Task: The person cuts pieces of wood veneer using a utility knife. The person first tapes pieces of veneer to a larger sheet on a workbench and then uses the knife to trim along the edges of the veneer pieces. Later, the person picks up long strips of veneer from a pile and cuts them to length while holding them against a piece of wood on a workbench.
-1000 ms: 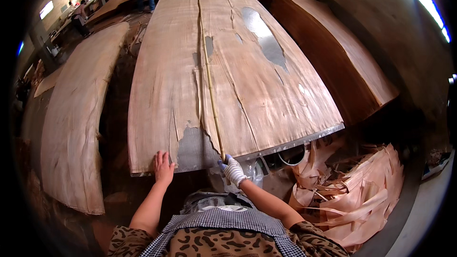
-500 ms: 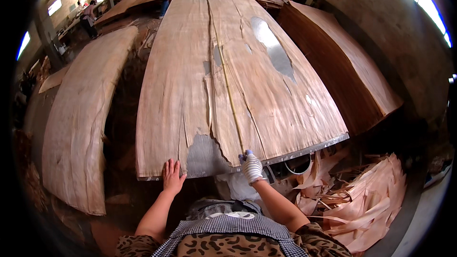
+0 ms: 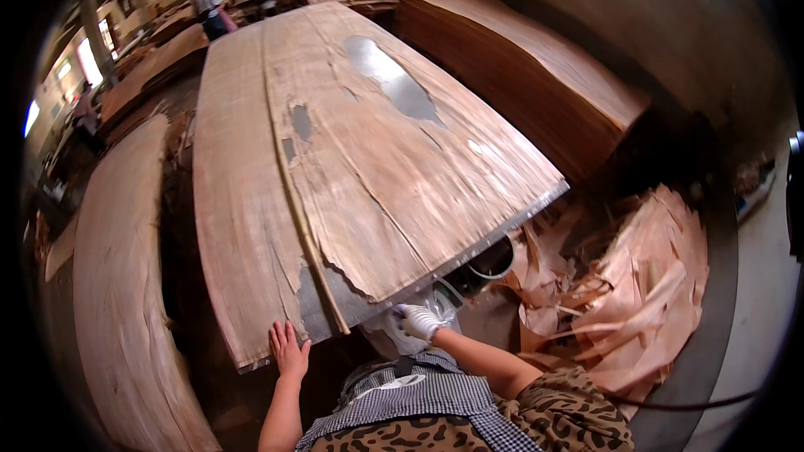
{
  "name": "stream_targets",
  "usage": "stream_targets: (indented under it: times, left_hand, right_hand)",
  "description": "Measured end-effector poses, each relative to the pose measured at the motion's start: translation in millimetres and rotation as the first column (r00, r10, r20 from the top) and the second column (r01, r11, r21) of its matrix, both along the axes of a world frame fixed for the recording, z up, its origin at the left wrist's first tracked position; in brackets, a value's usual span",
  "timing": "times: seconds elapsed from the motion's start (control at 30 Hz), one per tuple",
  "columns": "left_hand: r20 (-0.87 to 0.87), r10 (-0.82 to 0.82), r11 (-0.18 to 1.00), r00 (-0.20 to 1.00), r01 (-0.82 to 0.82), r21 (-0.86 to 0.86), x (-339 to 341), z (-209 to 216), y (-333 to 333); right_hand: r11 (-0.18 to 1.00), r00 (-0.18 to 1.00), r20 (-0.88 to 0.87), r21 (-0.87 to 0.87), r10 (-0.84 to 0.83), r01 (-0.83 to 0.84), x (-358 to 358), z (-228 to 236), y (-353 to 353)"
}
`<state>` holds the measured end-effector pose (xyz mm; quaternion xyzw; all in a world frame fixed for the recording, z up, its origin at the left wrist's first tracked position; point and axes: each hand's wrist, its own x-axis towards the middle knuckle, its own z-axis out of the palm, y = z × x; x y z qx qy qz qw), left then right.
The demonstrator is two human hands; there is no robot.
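Observation:
My bare left hand (image 3: 289,351) lies with fingers stretched out on the near left edge of a large wood veneer sheet (image 3: 243,201). The sheet has ragged holes and splits, with grey metal (image 3: 322,307) showing through. A long thin stick (image 3: 303,230) rests lengthwise on it, its near end reaching the front edge, touched by neither hand. My right hand (image 3: 421,322), in a white striped glove with purple fingertips, is by the front edge, right of the stick's end, over a clear plastic bag (image 3: 381,340). Its fingers look curled; what they hold, if anything, is hidden.
A veneer stack (image 3: 117,285) stands to the left, a taller one (image 3: 511,59) at the far right. Torn veneer scraps (image 3: 636,301) heap up at the lower right, beside a round-rimmed container (image 3: 494,264). A person (image 3: 211,4) stands beyond the sheet's far left.
My right hand has let go of the stick and moved down to the front edge. The stick's near end has swung left across the sheet's torn gap. The view has turned right.

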<state>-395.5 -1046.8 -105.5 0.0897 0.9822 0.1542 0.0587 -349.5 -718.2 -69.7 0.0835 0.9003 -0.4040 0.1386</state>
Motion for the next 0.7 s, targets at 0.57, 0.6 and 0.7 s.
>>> stream_targets:
  times: [0.57, 0.6, 0.7]
  left_hand:
    - [-0.222, -0.658, 0.720, 0.720, 0.688, 0.097, 27, 45, 238]
    - [-0.211, -0.672, 0.706, 0.710, 0.700, 0.108, 35, 50, 251]
    - [-0.183, -0.707, 0.668, 0.683, 0.730, 0.144, 56, 60, 277]
  right_hand:
    - [0.836, 0.823, 0.169, 0.207, -0.542, 0.508, 227, -10, 148]
    - [0.799, 0.785, 0.175, 0.239, -0.594, 0.551, 235, -5, 162]
    - [0.646, 0.619, 0.184, 0.246, -0.763, 0.723, 273, 12, 218]
